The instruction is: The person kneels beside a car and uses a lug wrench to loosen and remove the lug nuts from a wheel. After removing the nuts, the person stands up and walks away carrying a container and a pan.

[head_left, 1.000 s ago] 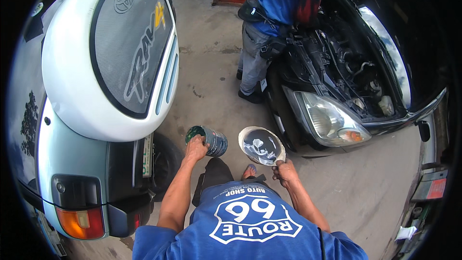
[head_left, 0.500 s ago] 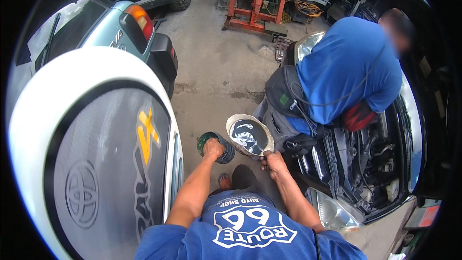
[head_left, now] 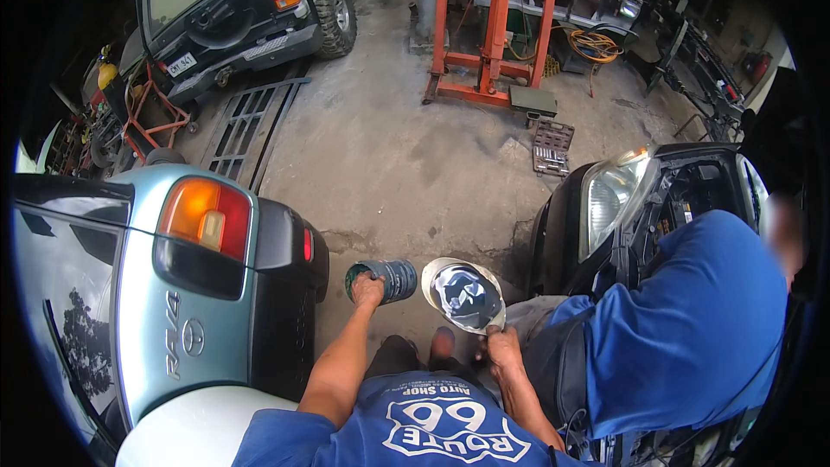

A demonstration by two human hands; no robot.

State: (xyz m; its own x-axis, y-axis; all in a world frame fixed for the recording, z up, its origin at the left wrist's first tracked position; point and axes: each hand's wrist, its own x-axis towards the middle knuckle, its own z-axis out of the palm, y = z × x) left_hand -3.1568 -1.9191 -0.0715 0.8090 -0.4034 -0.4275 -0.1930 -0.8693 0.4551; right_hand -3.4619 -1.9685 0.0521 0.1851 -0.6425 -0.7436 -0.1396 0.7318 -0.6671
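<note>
My left hand (head_left: 367,289) is closed on a dark, ribbed cylindrical container (head_left: 398,280). The container lies tipped on its side in my grip, its greenish open end toward the left. My right hand (head_left: 502,349) grips the near edge of a cream-coloured basin (head_left: 430,275). Dark, shiny liquid (head_left: 467,296) with bright reflections shows inside it. Basin and container are side by side in front of me, a small gap between them. The fingers under the basin's edge are partly hidden.
Close on the left stands a light-blue car (head_left: 212,311). A co-worker in a blue shirt (head_left: 683,329) bends over a dark car with a headlight (head_left: 612,195) on the right. Ahead are an orange steel frame (head_left: 497,35), an open socket set (head_left: 552,147) and a parked off-road vehicle (head_left: 233,17).
My view has shifted forward along the gap between the cars, showing more floor ahead. The co-worker and both cars sit lower in the picture. Both hands keep their holds.
</note>
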